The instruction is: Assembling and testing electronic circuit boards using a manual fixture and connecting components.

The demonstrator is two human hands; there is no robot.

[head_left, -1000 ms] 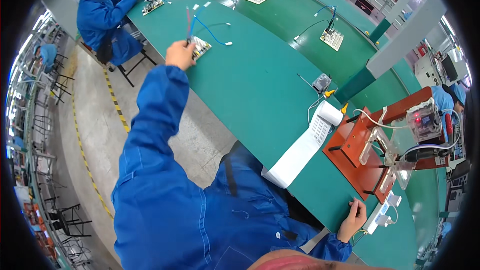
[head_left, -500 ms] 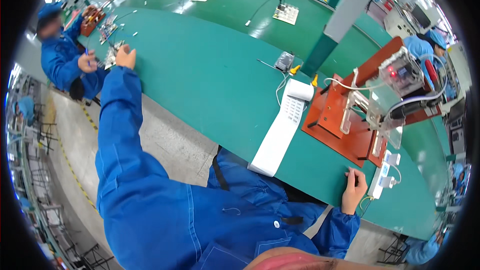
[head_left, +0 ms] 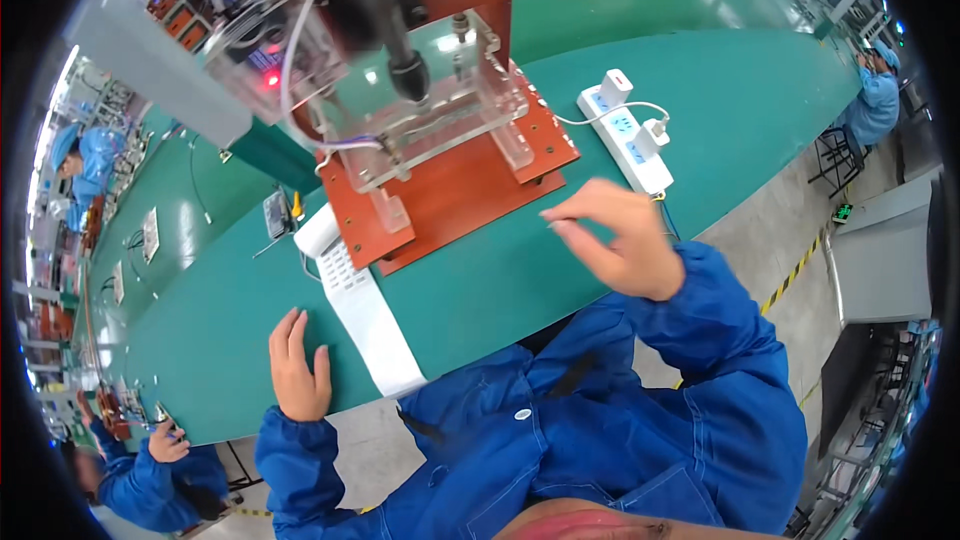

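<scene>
My left hand (head_left: 300,370) rests on the green table, left of a strip of white printed labels (head_left: 372,325), fingers stretched and holding nothing. My right hand (head_left: 622,240) is above the table, in front of a red-brown fixture (head_left: 465,215) with clear plastic parts. Its thumb and forefinger tips come together in a pinch; anything between them is too small to make out. The label strip unrolls toward me from its roll (head_left: 318,232) and hangs at the table's near edge. A white power strip (head_left: 630,140) with plugs lies beyond my right hand.
A grey-and-green post (head_left: 185,70) rises behind the fixture's left side. A small grey device (head_left: 277,214) with a cable lies near the roll. At far left, a co-worker's hand (head_left: 168,443) is by a circuit board. More boards lie on the green surface beyond.
The view has swung right. My left hand has come back from the circuit board beside the co-worker to the label strip. My right hand has risen toward the front of the fixture.
</scene>
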